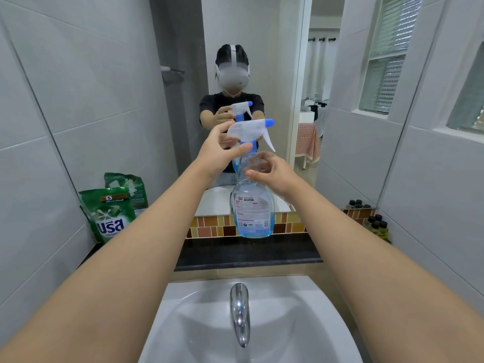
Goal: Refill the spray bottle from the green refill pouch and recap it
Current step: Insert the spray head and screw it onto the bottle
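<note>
1. Bottle [252, 205]: clear plastic, upright, held in the air above the far counter edge, in front of the mirror. A shallow layer of blue liquid lies at its bottom; a printed label faces the camera.
2. Sprayer [251, 131]: translucent white head with blue nozzle pointing right, seated on the bottle neck, trigger hanging to the right.
3. Left hand [222, 150]: fingers and thumb curled round the sprayer base at the neck, gripping it.
4. Right hand [272, 174]: fingers wrapped round the bottle's upper body just below the neck, thumb at the near side, holding it.
5. Pouch [111, 216]: green refill bag with white lettering, standing on the counter at far left, leaning in the wall corner; well apart from the bottle. Its reflection shows behind it.
6. Counter [248, 254]: dark stone strip, with a band of orange and brown tiles behind.
7. Basin [301, 305]: white, near centre.
8. Tap [239, 310]: chrome, over the basin.
9. Small bottles [377, 225]: dark-capped cluster, far right corner.
10. Mirror [275, 61]: shows the person, wearing a headset.
</note>
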